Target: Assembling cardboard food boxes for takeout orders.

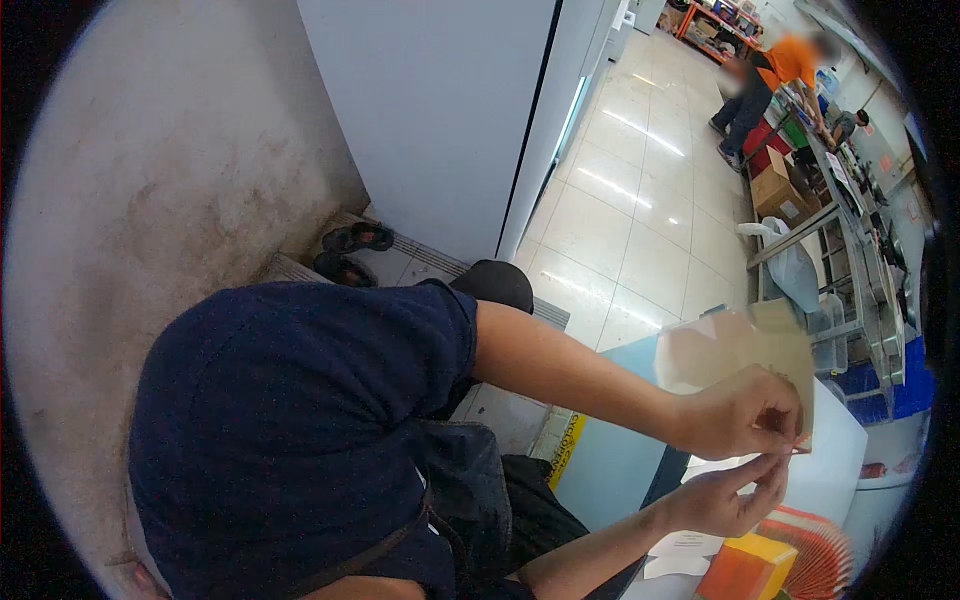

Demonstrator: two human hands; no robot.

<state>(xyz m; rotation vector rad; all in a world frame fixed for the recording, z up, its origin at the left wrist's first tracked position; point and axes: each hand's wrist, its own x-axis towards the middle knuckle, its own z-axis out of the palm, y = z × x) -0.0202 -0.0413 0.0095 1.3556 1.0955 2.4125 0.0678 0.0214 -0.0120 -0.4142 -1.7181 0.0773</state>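
My left hand (745, 412) comes in from the upper side of the picture, fingers curled into a pinch. My right hand (728, 496) comes from below, and its thumb and fingertips are pressed together. The fingertips of both hands meet over the worktop. Something small and thin shows between them, too small to name. Just beyond my left hand is a translucent tan sheet-like piece (785, 345), blurred in part. Near my right hand lie a yellow-orange block (745, 568), a fan of orange-red leaves (815, 555) and white printed papers (685, 545).
A pale blue-grey surface (610, 470) with a yellow strip lies beside my arms. A tall grey cabinet (430, 110) stands behind my left shoulder. Dark sandals (357, 238) rest on the floor. Farther off, a person in orange (790, 62) bends at a metal bench (850, 240), near a cardboard box (780, 188).
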